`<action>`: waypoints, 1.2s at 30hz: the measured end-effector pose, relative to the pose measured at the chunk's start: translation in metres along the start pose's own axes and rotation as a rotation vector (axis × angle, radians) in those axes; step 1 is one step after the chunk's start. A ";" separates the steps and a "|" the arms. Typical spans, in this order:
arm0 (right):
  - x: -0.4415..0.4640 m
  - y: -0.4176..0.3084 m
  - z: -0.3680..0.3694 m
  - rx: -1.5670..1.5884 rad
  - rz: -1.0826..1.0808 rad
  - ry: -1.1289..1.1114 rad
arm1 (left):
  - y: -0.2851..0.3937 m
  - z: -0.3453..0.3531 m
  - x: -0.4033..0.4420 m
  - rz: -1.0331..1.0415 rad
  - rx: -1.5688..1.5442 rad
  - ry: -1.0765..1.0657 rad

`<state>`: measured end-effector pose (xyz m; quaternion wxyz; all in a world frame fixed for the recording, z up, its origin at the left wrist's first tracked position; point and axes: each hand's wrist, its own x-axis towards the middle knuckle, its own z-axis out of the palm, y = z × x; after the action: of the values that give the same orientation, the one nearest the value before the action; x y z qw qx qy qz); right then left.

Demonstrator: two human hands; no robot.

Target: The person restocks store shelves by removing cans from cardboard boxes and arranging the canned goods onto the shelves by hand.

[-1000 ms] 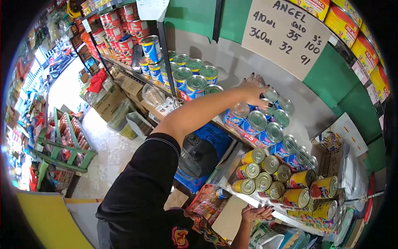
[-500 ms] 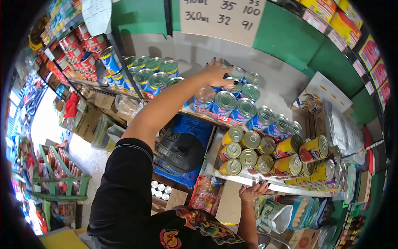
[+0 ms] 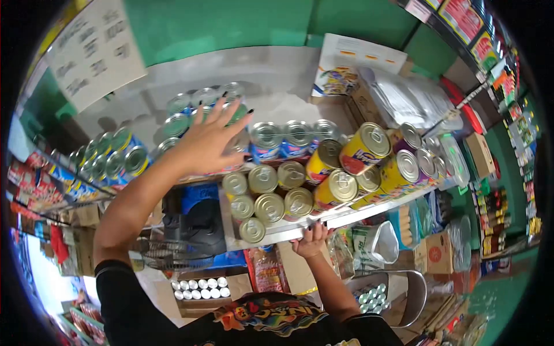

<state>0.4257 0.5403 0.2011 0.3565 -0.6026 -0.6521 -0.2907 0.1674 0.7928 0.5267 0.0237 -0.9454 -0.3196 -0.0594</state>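
Observation:
My left hand (image 3: 216, 138) is spread over the blue-labelled cans (image 3: 266, 138) on the back shelf, fingers apart, with several can tops around it; whether it touches them I cannot tell. My right hand (image 3: 311, 240) rests at the white front edge of the lower shelf (image 3: 283, 234), fingertips on the edge, palm side partly hidden. Just behind that edge stand gold-topped cans (image 3: 269, 207) and yellow-labelled cans (image 3: 365, 149), some stacked on others.
More blue cans (image 3: 118, 158) stand at the left. A black fan (image 3: 193, 228) sits below the shelf. An open box of white-topped cans (image 3: 201, 288) is near my body. A carton (image 3: 438, 252) and plastic packs (image 3: 404, 98) are on the right.
The view has swung right. My left hand has moved from the back cans towards the front of the blue group. My right hand has come up to the shelf edge.

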 end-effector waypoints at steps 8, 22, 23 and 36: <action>-0.009 0.000 0.011 0.026 -0.025 0.063 | -0.048 0.004 -0.010 -0.253 -0.052 -0.019; -0.002 -0.003 0.011 0.105 -0.091 0.141 | -0.071 0.037 -0.012 -0.291 -0.117 -0.019; 0.000 -0.003 0.010 0.100 -0.083 0.140 | -0.069 0.036 -0.011 -0.300 -0.119 -0.021; -0.001 0.002 0.011 0.064 -0.246 0.154 | -0.072 0.038 -0.014 -0.308 -0.049 -0.012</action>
<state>0.4260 0.5490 0.1940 0.3861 -0.4826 -0.7007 -0.3565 0.1165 0.8445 0.4879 -0.0107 -0.8859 -0.4593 -0.0645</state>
